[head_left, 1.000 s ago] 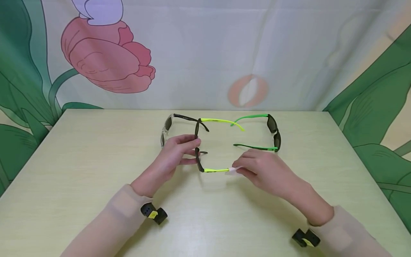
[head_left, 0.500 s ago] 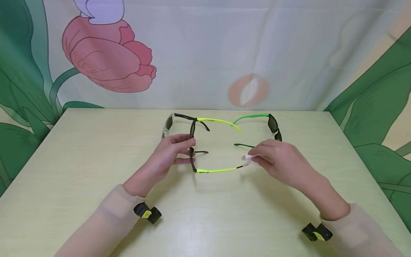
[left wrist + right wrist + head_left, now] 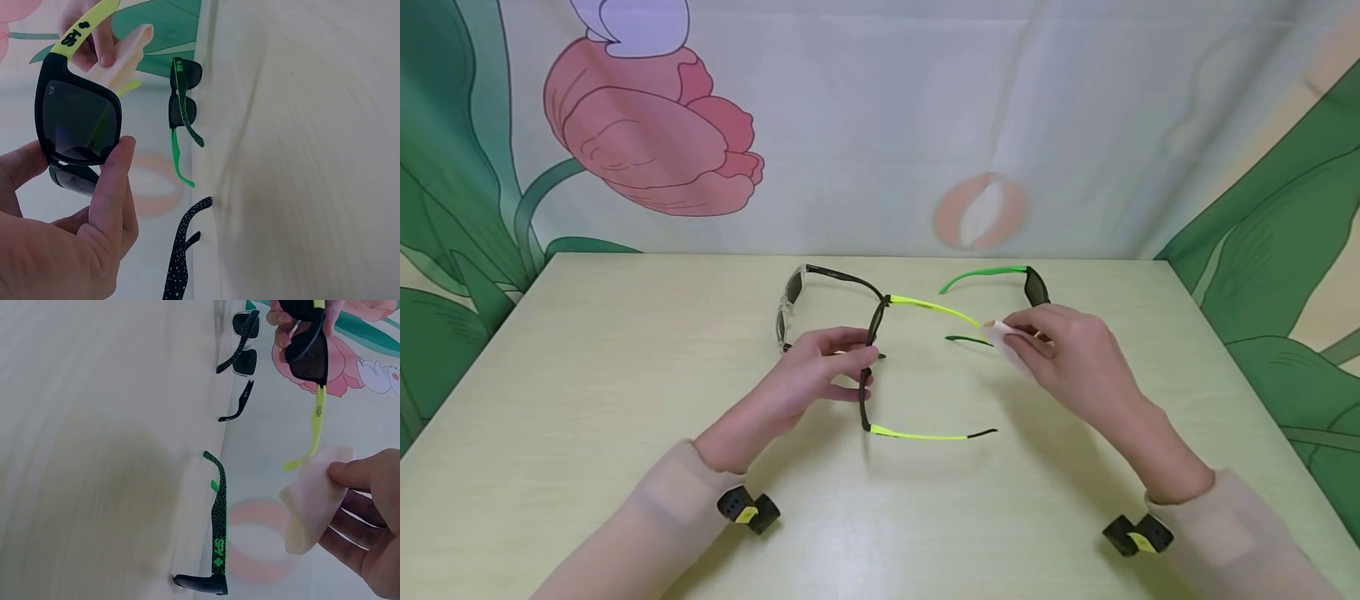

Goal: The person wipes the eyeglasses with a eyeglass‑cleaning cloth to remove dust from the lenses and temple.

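Observation:
My left hand (image 3: 808,375) pinches a pair of black-framed sunglasses (image 3: 78,122) by the middle of the front, between thumb and fingers. Their yellow temples are unfolded and point right, above the table. A folded white cloth (image 3: 312,503) is pinched in my right hand (image 3: 1078,358). In the head view the cloth meets the tip of the far yellow temple (image 3: 928,306). The near yellow temple (image 3: 917,435), with its dark tip, stands free. Part of the dark front is hidden behind my left fingers.
Sunglasses with a clear frame (image 3: 793,290) and black temples stand on the table behind my left hand. A pair with green temples (image 3: 985,272) stands at the back right, partly covered by my right hand. A printed curtain (image 3: 850,125) hangs behind the table.
The cloth has slid off the near temple's tip and now is at the far temple's tip. The held sunglasses have turned and come lower in the head view.

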Motion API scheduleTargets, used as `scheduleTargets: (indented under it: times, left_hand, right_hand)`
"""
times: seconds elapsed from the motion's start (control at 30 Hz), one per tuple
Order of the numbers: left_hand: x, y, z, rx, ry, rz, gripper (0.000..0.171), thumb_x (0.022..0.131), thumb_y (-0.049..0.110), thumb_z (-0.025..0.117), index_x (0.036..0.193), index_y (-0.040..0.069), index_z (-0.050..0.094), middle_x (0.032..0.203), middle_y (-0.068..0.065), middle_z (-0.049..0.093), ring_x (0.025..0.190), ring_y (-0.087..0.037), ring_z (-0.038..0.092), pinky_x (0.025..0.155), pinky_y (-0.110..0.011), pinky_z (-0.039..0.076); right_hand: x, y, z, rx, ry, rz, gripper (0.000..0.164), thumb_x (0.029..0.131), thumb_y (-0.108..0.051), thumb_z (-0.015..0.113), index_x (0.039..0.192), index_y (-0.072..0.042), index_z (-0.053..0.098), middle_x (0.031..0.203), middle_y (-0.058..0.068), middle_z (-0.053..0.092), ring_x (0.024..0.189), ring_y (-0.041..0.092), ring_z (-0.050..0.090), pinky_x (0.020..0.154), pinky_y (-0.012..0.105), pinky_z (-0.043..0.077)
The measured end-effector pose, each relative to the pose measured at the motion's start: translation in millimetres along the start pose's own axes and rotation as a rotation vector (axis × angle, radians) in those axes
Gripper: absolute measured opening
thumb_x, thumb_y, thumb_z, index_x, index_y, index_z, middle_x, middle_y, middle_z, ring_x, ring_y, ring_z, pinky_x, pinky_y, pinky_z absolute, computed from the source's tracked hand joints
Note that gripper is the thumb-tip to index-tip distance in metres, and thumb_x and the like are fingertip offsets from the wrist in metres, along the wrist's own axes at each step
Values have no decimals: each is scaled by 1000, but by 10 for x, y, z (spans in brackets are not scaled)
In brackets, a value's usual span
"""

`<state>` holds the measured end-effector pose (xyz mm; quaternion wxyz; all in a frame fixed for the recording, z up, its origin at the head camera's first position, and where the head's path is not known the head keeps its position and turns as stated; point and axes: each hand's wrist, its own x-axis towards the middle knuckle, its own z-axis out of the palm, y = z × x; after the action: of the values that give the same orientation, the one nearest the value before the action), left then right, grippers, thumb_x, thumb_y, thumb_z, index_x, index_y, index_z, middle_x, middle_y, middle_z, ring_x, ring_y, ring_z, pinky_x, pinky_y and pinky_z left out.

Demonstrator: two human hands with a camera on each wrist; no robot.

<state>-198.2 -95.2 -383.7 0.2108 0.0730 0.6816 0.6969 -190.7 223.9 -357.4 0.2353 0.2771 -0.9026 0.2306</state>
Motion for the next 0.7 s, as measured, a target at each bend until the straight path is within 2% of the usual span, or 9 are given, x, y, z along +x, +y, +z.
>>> scheduleTargets:
  times: [0.27, 0.43, 0.6, 0.7]
  left_hand:
    - [-23, 30, 58, 3, -33, 8, 53, 101, 14, 65, 144, -9, 47, 126, -23, 59, 93, -24, 66, 86, -46, 60]
    - [-40, 35, 103, 9, -39, 20, 52, 100, 14, 65, 144, -8, 48, 119, -19, 59, 92, -24, 66, 86, -46, 60]
    - [-63, 59, 138, 7, -24, 28, 53, 100, 15, 65, 145, -8, 47, 119, -15, 58, 97, -31, 65, 87, -45, 60]
    - [-66, 55, 124, 11, -10, 27, 53, 100, 15, 66, 145, -7, 48, 119, -15, 58, 95, -27, 65, 87, -45, 60]
  right_hand:
    - [-14, 13, 66, 44, -50, 64, 13, 88, -3, 80, 101, -5, 78, 90, 3, 75, 72, 16, 66, 64, 37, 56]
    - [-13, 4, 94, 47, -66, 95, 14, 90, -4, 80, 104, -4, 78, 93, 5, 75, 73, 18, 68, 65, 37, 57]
    - [-3, 1, 81, 55, -21, 89, 14, 90, -3, 79, 104, -3, 77, 93, 6, 75, 74, 20, 70, 65, 40, 60]
    - [10, -3, 48, 62, 42, 85, 14, 88, -1, 80, 102, -1, 77, 91, 8, 75, 73, 20, 70, 64, 40, 60]
